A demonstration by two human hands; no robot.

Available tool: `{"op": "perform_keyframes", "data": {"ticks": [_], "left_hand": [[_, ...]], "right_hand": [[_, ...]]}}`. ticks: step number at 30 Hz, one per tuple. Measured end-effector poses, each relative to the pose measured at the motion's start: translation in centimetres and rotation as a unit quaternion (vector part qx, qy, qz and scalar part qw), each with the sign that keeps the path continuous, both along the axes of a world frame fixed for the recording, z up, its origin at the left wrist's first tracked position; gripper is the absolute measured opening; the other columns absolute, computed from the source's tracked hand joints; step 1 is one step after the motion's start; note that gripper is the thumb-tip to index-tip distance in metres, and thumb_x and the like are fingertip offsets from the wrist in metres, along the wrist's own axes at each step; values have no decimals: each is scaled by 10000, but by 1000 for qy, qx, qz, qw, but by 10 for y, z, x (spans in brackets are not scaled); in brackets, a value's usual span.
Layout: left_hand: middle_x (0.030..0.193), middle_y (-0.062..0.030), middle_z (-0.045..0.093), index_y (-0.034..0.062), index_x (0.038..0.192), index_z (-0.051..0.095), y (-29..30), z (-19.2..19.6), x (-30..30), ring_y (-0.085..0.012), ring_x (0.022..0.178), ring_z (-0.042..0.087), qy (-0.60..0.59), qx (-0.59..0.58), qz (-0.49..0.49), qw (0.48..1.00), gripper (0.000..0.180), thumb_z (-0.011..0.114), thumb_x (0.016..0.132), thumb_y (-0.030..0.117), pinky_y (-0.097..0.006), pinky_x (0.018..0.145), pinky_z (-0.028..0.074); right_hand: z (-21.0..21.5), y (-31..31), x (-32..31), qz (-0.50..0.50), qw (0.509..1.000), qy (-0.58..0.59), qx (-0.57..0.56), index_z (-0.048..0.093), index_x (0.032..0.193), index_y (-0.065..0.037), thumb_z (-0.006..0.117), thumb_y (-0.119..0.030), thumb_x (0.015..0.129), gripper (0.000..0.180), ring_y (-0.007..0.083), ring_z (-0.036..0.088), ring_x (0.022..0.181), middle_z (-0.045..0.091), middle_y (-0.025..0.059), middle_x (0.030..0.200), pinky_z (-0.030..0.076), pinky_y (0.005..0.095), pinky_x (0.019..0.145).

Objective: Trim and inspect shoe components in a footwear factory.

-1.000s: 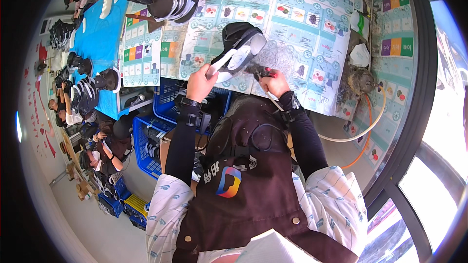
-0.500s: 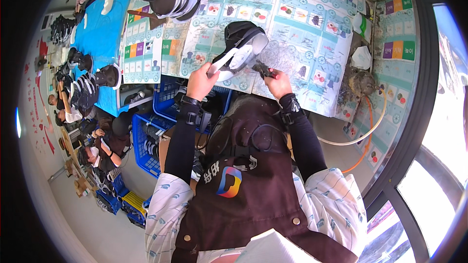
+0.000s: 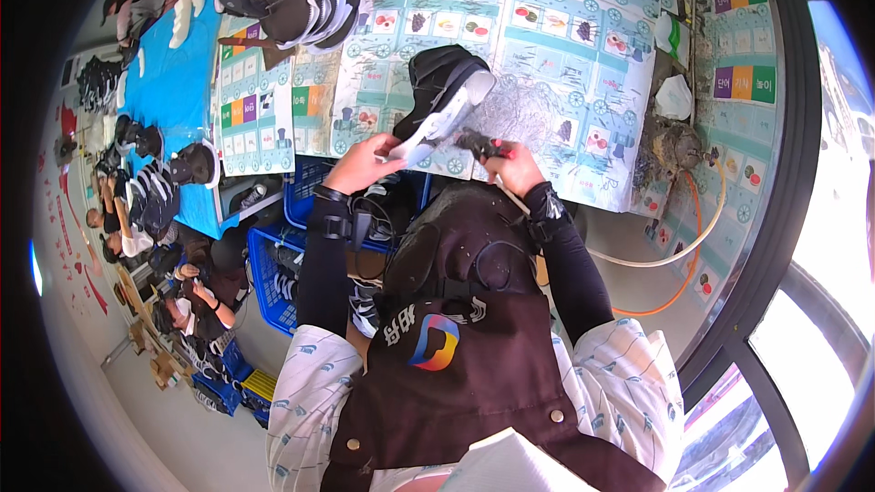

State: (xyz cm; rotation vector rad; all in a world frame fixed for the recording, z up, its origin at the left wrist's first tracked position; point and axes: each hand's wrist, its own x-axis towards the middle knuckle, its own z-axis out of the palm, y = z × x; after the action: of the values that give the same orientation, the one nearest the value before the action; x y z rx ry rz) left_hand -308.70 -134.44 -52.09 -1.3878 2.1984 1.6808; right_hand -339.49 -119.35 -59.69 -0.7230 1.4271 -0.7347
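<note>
My left hand [image 3: 365,164] is closed on one end of the white sole of a black shoe [image 3: 437,82]. The shoe is held tilted over the near edge of the worktable, its pale sole turned toward my right hand. My right hand [image 3: 517,169] grips a dark hand tool with red parts [image 3: 481,144], its dark end close to the sole. Whether it touches the sole I cannot tell. A thin pale line, like a hose, runs down from under my right hand. The tool's exact kind is unclear.
Paper printed with pictures covers the worktable [image 3: 556,82], marked with dark strands. Several black shoes [image 3: 305,0] stand at the far left. Blue crates [image 3: 273,282] sit below. A pale hose [image 3: 674,260] and an orange hose [image 3: 679,296] curve at right. Other people work at left.
The shoe has turned in my left hand, showing less of the sole's underside. My left hand has shifted slightly left. The tool has moved a little nearer to me and left.
</note>
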Motion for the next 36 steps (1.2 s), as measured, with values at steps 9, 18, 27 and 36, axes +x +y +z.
{"op": "perform_keyframes", "data": {"ticks": [9, 18, 27, 36], "left_hand": [[1326, -96, 626, 104, 1598, 367, -162, -124, -23, -159, 947, 681, 83, 103, -55, 990, 821, 613, 837, -83, -306, 760, 560], [931, -37, 679, 56, 1103, 606, -168, -140, -22, -110, 775, 634, 79, -3, -27, 997, 367, 842, 826, 13, -303, 621, 521], [907, -92, 647, -5, 920, 711, -50, 17, -47, -259, 842, 662, 93, -284, 89, 950, 227, 651, 1032, 183, -384, 759, 522], [1339, -160, 576, 45, 1515, 457, -12, 54, -42, -341, 1221, 611, 97, -486, 221, 840, 652, 688, 916, -66, -427, 1022, 503]], "right_hand": [[78, 56, -37, -197, 979, 37, 44, 682, 1181, 13, 590, -24, 848, 347, 77, 602, 688, 766, 43, 957, 466, 247, 566], [115, 87, -39, -262, 963, 35, 48, 684, 1173, -4, 567, -7, 828, 364, 44, 549, 633, 771, 38, 954, 438, 214, 507], [101, 38, -84, -156, 987, 34, -22, 690, 1169, -16, 576, -53, 824, 366, 93, 648, 765, 782, 60, 988, 489, 247, 527], [102, 45, -142, -110, 991, -39, -65, 686, 1139, -9, 596, -75, 804, 353, 120, 660, 784, 770, 65, 967, 500, 265, 540]]}}
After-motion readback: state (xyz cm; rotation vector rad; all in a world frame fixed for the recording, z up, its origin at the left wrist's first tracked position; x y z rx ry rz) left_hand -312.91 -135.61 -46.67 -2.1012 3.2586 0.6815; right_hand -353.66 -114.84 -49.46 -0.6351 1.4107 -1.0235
